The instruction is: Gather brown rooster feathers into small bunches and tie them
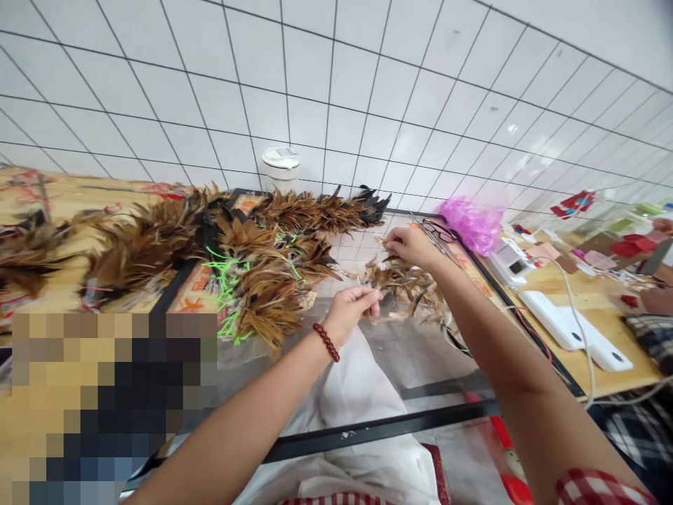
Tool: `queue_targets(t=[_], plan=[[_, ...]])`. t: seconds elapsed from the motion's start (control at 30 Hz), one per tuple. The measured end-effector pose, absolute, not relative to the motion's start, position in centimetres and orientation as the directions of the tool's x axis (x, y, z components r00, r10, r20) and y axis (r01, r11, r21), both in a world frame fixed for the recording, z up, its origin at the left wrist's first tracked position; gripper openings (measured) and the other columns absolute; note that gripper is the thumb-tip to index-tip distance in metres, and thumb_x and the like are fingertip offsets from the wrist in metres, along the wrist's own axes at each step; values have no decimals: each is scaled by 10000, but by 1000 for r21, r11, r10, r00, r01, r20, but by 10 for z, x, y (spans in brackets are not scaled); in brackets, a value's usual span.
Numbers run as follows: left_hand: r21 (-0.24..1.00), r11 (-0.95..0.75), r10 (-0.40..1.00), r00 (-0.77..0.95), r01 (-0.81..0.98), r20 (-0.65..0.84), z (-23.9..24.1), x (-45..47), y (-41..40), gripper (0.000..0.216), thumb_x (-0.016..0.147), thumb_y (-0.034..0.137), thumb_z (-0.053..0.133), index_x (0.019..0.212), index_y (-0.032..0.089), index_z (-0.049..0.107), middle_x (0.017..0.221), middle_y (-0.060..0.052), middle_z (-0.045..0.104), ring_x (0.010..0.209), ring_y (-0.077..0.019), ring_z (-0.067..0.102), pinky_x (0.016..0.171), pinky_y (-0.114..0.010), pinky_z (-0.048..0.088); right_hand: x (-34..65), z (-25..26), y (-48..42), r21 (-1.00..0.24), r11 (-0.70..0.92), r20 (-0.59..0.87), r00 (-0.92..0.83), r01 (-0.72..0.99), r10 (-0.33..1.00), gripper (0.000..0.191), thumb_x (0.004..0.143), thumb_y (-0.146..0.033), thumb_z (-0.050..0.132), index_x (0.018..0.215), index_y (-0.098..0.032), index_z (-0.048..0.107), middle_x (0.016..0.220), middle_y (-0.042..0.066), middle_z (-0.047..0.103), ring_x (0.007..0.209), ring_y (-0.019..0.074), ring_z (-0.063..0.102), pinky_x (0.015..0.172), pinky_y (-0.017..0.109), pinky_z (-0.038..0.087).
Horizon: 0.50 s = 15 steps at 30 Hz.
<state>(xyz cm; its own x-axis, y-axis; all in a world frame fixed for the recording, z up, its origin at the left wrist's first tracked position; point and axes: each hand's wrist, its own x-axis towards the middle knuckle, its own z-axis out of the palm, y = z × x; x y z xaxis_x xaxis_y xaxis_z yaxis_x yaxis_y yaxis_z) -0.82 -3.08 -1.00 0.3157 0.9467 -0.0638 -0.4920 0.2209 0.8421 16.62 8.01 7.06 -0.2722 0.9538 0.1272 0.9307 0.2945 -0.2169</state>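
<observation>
My left hand [357, 308], with a dark red bead bracelet [327, 342] at the wrist, is closed in a pinch over the glass-like tabletop. Something thin and pale shows at its fingertips, too small to name. Farther forward, my right hand [409, 247] is also pinched, and what its fingers hold is not clear. Below and between the hands lies a loose pile of small brown and cream feathers [404, 284]. Left of them are bundles of brown feathers [268, 301], some tied with bright green string [227, 298].
A row of brown and black feathers [315, 214] runs along the back, before a white-lidded cup [281, 168]. Eyeglasses [440, 230] and a purple plastic bag [473, 221] lie at the right. White power strips [575, 330] and cables rest on the wooden table beyond the black frame edge.
</observation>
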Motion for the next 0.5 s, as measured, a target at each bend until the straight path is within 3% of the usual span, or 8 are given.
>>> queue_targets(t=[0.07, 0.17, 0.23, 0.4, 0.5], plan=[[833, 235, 948, 308, -501, -82, -10, -8, -30, 315, 610, 385, 811, 704, 110, 689, 537, -15, 607, 518, -84, 524, 552, -219, 396, 185, 75, 47, -252, 453, 209, -409, 855, 888, 169, 838, -214, 530, 868, -175, 691, 806, 44, 696, 765, 165, 618, 725, 261, 436], [800, 222, 963, 255, -557, -90, -8, -7, -28, 284, 609, 336, 820, 703, 110, 677, 538, -2, 599, 496, -79, 530, 525, -205, 395, 207, 71, 3, -141, 638, 220, -604, 757, 766, 216, 830, -142, 520, 926, -190, 707, 917, 68, 699, 890, 187, 625, 820, 289, 433], [778, 217, 968, 235, -589, -92, -8, -8, -27, 266, 617, 311, 818, 704, 109, 669, 543, 4, 592, 495, -79, 538, 527, -202, 410, 218, 66, -17, -81, 651, 220, -623, 755, 750, 252, 828, -124, 531, 992, -201, 706, 970, 79, 699, 941, 204, 625, 850, 309, 429], [765, 232, 964, 249, -601, -97, -7, -9, -27, 240, 645, 270, 806, 724, 99, 657, 557, 3, 590, 508, -81, 548, 541, -205, 440, 231, 60, -26, -202, 580, 361, -490, 789, 793, 210, 860, -148, 526, 941, -187, 716, 942, 70, 695, 851, 181, 640, 781, 287, 461], [765, 235, 963, 249, -600, -101, -8, -8, -27, 244, 648, 272, 804, 743, 99, 660, 562, 5, 591, 513, -82, 549, 553, -211, 457, 224, 52, -18, -176, 619, 329, -547, 766, 770, 246, 865, -123, 512, 910, -204, 741, 905, 63, 687, 847, 170, 628, 782, 280, 450]])
